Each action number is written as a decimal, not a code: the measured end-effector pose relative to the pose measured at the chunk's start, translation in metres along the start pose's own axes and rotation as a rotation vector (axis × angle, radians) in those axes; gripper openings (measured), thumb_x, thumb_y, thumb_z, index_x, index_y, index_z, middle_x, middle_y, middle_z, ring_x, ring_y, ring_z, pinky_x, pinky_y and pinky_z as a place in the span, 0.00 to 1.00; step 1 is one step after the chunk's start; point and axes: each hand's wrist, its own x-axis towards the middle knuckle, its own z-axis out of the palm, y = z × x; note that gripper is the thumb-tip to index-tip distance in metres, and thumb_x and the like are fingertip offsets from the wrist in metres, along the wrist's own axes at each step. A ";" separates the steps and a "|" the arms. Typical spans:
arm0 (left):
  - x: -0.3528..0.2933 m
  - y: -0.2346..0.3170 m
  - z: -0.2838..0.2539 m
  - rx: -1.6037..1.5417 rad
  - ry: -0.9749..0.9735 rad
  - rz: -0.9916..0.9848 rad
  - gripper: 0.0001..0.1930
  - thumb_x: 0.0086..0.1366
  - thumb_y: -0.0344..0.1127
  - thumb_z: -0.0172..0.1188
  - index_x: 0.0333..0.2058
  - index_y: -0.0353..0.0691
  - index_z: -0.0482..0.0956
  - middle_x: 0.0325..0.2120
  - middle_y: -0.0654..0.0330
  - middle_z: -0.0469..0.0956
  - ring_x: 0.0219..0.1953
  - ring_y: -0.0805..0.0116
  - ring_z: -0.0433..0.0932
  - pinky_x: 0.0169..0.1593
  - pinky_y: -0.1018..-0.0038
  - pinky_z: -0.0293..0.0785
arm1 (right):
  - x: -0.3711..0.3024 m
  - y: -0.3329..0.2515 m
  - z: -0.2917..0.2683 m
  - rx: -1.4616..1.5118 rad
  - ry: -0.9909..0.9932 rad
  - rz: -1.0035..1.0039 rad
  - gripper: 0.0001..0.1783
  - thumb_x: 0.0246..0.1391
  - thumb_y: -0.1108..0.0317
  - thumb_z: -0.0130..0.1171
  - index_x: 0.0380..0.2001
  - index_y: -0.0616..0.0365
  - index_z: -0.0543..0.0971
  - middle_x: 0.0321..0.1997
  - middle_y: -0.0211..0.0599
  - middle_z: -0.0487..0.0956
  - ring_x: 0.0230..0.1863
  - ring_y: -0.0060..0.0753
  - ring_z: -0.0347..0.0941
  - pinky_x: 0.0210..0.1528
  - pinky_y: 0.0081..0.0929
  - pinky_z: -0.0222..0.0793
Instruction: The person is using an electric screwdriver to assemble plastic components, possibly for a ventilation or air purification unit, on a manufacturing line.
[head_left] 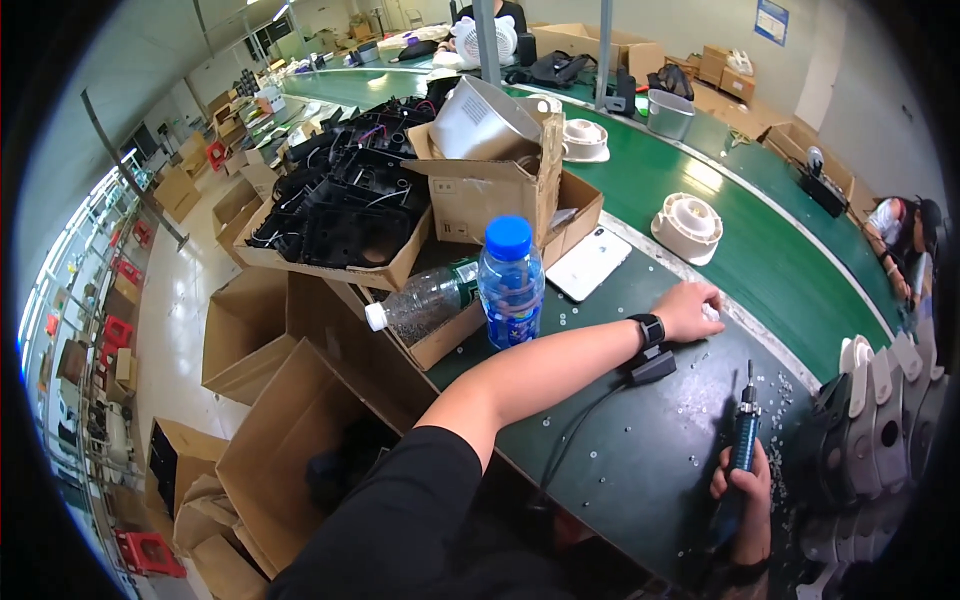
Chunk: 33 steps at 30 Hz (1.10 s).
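At the right of the worktop (pixel 640 470), a driver (pixel 745 430) points away from the body

Seen in the head view, the driver lies in the right hand (pixel 748 485), whose fingers are wrapped around its dark teal handle. Its long axis runs nearly straight away from the person, leaning a little to the right toward the tip; the bit is at the far end, beyond the fingers. Whether it rests on the worktop or is lifted, I cannot tell.

Beyond the bit and to its left is the left hand (pixel 685 312), at the far edge beside the belt (pixel 800 260). Its fingers are curled by a pale piece (pixel 711 312); how firmly they pinch it, I cannot tell. The hands are well apart, the right nearer the body. Small loose bits (pixel 782 408) lie just right of the driver, with grey parts (pixel 880 430) stacked further right.
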 end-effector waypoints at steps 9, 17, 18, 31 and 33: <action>0.002 0.003 -0.004 0.056 -0.009 -0.026 0.17 0.54 0.49 0.71 0.35 0.43 0.84 0.36 0.54 0.86 0.41 0.54 0.85 0.48 0.63 0.80 | -0.002 -0.004 0.006 0.002 0.021 0.003 0.35 0.50 0.73 0.66 0.60 0.61 0.62 0.40 0.40 0.70 0.27 0.30 0.73 0.29 0.29 0.73; 0.006 0.010 -0.004 0.044 -0.041 -0.025 0.17 0.54 0.48 0.73 0.35 0.42 0.84 0.33 0.55 0.85 0.37 0.58 0.85 0.45 0.65 0.79 | -0.001 -0.004 -0.008 0.018 -0.013 0.035 0.37 0.50 0.76 0.65 0.62 0.61 0.61 0.40 0.42 0.71 0.29 0.32 0.74 0.32 0.32 0.75; 0.005 0.008 -0.005 0.046 -0.052 -0.015 0.17 0.54 0.48 0.73 0.35 0.42 0.84 0.33 0.55 0.85 0.37 0.58 0.85 0.45 0.65 0.79 | 0.000 -0.004 -0.007 0.026 -0.005 0.025 0.37 0.50 0.76 0.65 0.62 0.61 0.61 0.40 0.42 0.71 0.29 0.32 0.74 0.32 0.32 0.75; 0.005 0.009 -0.006 0.084 -0.072 -0.061 0.17 0.54 0.49 0.72 0.35 0.44 0.84 0.34 0.54 0.86 0.40 0.54 0.85 0.46 0.63 0.80 | -0.003 -0.009 -0.002 -0.014 -0.033 0.055 0.40 0.52 0.80 0.64 0.66 0.61 0.57 0.40 0.41 0.72 0.30 0.32 0.76 0.35 0.32 0.76; 0.005 0.010 -0.006 0.091 -0.074 -0.049 0.17 0.54 0.50 0.72 0.36 0.44 0.84 0.34 0.54 0.86 0.40 0.54 0.85 0.46 0.63 0.80 | -0.003 -0.008 -0.004 -0.014 -0.038 0.062 0.40 0.52 0.80 0.64 0.65 0.61 0.57 0.40 0.41 0.72 0.30 0.32 0.76 0.35 0.32 0.75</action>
